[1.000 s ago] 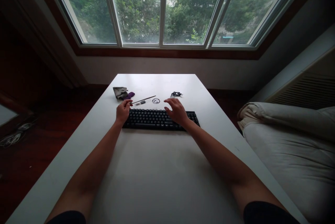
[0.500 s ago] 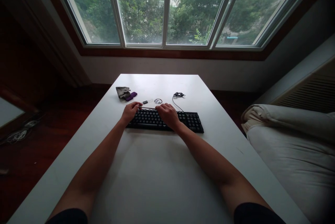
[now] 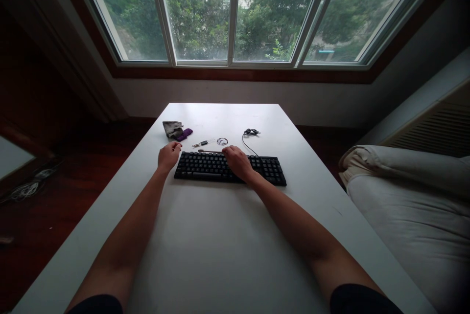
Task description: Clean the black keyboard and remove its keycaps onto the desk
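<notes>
Pinching thin stick (image 3: 210, 151) along far edge of black keyboard (image 3: 201, 165) with right hand (image 3: 237, 162); left hand (image 3: 169, 156) apart, curled near keyboard's far left corner, can't tell if gripping.

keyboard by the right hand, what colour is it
The keyboard is black; it shows best in the head view.

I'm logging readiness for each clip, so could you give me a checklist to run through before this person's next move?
1. Stick in the right hand's grip: ok, by one end.
2. Left hand off the stick: ok, apart from it.
3. Left hand empty: cannot tell, fingers curled.
4. Stick touching the keyboard: cannot tell, it runs along the far edge.
5. Cloth off the keyboard: ok, beyond it on the table.
6. Coiled cable off the keys: ok, behind them.
</notes>
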A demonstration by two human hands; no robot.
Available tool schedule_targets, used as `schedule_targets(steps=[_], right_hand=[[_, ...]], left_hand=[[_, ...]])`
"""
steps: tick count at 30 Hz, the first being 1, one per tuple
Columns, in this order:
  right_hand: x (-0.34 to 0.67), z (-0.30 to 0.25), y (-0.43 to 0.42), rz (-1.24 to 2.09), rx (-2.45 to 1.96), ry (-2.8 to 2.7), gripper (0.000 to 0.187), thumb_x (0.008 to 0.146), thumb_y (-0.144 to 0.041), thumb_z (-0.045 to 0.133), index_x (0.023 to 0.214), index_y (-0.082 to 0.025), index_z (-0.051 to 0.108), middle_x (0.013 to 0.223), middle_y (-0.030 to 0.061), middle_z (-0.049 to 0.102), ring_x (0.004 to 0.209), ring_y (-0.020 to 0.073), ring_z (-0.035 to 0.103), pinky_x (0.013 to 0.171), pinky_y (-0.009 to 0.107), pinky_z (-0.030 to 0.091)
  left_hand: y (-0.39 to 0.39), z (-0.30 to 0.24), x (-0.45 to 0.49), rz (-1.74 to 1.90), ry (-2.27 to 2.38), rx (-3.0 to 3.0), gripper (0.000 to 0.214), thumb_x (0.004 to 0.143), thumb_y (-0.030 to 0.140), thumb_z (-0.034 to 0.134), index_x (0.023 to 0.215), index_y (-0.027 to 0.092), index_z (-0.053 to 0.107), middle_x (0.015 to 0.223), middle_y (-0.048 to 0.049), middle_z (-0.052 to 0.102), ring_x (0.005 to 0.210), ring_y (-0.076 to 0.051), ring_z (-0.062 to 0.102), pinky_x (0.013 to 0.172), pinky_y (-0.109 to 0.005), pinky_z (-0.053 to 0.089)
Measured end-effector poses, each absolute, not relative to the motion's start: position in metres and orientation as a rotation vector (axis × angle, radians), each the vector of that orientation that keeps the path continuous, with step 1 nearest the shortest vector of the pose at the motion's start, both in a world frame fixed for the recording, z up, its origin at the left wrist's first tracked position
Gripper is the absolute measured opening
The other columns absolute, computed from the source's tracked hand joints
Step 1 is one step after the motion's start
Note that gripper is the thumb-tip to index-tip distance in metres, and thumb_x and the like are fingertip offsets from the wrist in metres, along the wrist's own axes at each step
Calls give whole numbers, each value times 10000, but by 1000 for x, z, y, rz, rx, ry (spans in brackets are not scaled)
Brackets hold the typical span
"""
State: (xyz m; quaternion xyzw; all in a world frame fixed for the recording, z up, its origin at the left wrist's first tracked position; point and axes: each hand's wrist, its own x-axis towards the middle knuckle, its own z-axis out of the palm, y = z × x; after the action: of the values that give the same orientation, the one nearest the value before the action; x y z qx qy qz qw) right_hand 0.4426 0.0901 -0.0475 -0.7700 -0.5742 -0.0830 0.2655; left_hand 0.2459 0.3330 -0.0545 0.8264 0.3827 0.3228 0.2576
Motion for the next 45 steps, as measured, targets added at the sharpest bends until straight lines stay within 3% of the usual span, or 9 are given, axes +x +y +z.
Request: schedule_targets(steps=[7, 13, 18, 22, 45], right_hand=[[437, -45, 101, -62, -1990, -1629, 290, 1024, -301, 446, 1219, -230, 648, 1014, 67, 665, 893, 170, 603, 782, 256, 409], [433, -38, 121, -24, -2039, -1733, 343, 1033, -325, 422, 1275, -309, 664, 972, 54, 677, 857, 161, 626, 754, 237, 406], [429, -30, 136, -57, -2132, -1775, 375, 1041, -345, 379, 1310, -338, 639, 1021, 66, 690, 900, 192, 641, 749, 262, 411], [426, -26, 142, -19, -2218, -1791, 383, 1039, -358, 371, 1322, -341, 628, 1053, 80, 696, 926, 209, 645, 754, 278, 415], [425, -26, 156, -66, -2220, -1939, 343, 1011, -264, 416, 1217, -317, 685, 1034, 83, 707, 975, 230, 615, 764, 300, 408]], left_hand=[[351, -84, 237, 668, 1251, 2255, 216, 822, 373, 572, 868, 259, 749, 900, -85, 751, 871, -279, 648, 792, -357, 439], [352, -91, 243, 637, 1130, 2198, 288, 851, 371, 519, 996, 278, 750, 1004, -58, 755, 930, -250, 661, 811, -334, 464], [351, -96, 244, 710, 1007, 2183, 343, 861, 332, 515, 1142, 292, 708, 1109, -28, 738, 1028, -223, 657, 927, -332, 466], [349, -98, 243, 725, 912, 2183, 360, 874, 290, 472, 1140, 284, 714, 1182, -13, 714, 1122, -223, 630, 990, -337, 451], [341, -93, 244, 725, 930, 2209, 397, 832, 256, 511, 1161, 297, 728, 1154, -1, 725, 1067, -232, 646, 978, -335, 471]])
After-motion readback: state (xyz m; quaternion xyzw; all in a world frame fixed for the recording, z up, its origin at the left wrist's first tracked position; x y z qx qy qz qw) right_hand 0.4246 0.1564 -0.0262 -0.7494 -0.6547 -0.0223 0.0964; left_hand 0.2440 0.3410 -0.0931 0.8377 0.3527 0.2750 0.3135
